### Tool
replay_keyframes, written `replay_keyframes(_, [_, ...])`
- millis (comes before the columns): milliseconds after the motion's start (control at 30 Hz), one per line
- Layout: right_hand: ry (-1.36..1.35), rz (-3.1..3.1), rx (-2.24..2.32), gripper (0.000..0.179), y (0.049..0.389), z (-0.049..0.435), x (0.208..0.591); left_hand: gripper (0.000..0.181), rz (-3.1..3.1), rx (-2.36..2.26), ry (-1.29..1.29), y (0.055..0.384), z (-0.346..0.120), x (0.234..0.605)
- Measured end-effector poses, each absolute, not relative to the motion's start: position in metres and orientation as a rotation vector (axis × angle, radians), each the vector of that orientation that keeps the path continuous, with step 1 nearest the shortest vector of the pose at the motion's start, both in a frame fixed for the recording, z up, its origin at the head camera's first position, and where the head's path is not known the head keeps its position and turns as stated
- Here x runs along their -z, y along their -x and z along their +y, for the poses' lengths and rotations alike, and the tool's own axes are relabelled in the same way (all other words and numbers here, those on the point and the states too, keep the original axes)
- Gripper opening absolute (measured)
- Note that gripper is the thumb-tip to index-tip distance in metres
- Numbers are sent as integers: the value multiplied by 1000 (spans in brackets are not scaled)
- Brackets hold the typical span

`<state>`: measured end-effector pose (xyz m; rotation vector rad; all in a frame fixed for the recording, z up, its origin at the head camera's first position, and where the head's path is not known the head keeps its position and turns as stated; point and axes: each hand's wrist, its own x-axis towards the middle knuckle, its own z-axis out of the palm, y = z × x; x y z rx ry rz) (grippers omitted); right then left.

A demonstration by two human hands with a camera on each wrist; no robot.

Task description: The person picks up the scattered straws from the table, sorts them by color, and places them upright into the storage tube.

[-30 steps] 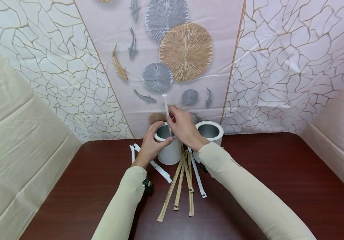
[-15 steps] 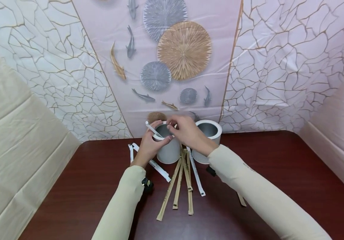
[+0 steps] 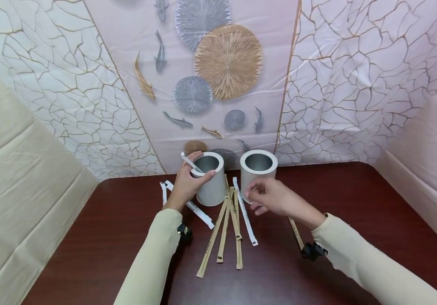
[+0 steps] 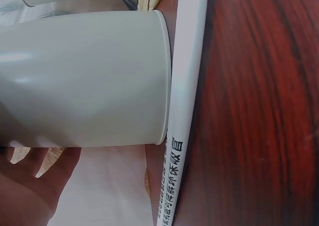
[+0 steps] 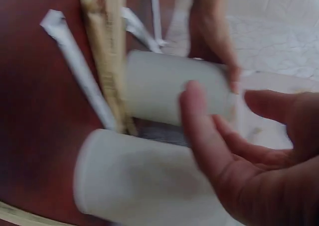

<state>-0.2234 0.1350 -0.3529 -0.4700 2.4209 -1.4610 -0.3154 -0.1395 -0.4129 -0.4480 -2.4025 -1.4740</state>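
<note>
My left hand (image 3: pixel 186 184) grips the left grey-white can (image 3: pixel 211 191), thumb and fingers around its upper side. In that can leans a slim white paper-wrapped straw (image 3: pixel 189 161), its upper end sticking out over the rim beside the fingers. My right hand (image 3: pixel 273 197) hovers in front of the right can (image 3: pixel 246 178), fingers loosely bent and holding nothing. Thumb and fingertips stand apart in the right wrist view. Between and before the cans lie several brown wrapped straws (image 3: pixel 224 237) and a white wrapped straw (image 3: pixel 246 214).
Left of the left can lie more white wrapped straws (image 3: pixel 201 215), one with printed characters. A brown wrapped straw (image 3: pixel 296 233) lies by the right wrist. The dark red table (image 3: pixel 374 237) ends at a patterned cloth backdrop (image 3: pixel 325 106).
My right hand let go of the white straw, which tilted left against the can's rim, then drew back right and toward me. The left hand keeps its grip on the can.
</note>
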Motion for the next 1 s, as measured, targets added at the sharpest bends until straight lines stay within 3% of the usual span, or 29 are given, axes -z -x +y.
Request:
replay_keyframes(233, [316,2513,1284,14,223,130,400,74,-2410,1467,442,316,-143,414])
replay_keyframes(500, [248,2718,1107,12,234,111,421,74,-2398,1472,463,318,-141,413])
replay_keyframes(833, [372,2854,879,35,245,104,435,74,-2382,1504,465,317,-143,411])
replay_keyframes(1000, [171,2768,1041,16,237,103,421,75,-2392,1513,472,316,-143,411])
